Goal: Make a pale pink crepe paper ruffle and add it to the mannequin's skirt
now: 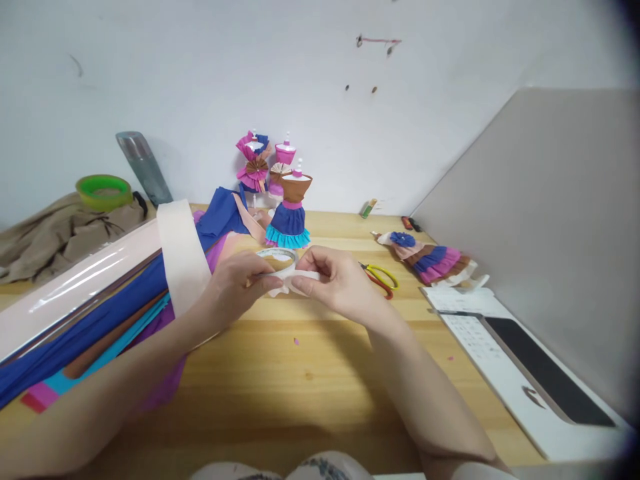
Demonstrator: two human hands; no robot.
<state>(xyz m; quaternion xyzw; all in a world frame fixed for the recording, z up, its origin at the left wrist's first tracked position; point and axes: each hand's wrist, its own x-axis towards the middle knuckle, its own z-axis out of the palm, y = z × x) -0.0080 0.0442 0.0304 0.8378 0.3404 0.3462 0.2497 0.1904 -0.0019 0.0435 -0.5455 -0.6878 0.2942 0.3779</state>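
Observation:
Both my hands are raised just above the middle of the table. A white roll of tape (288, 267) is gripped by my left hand (237, 283), its fingers at the ring's near left side. A pale strip (309, 275), seemingly tape from the roll, is pinched between the thumb and fingers of my right hand (333, 277). Right behind the hands stands a small dress form in a brown top and blue skirt with a turquoise ruffle (289, 223). Part of the roll is covered by my fingers.
Scissors with yellow and red handles (383, 277) lie right of my hand. A paper dress (433, 260) lies farther right, beside a white board (500, 373). Left are coloured paper rolls (110, 267), brown cloth (60, 230), green tape (103, 190) and a bottle (145, 170).

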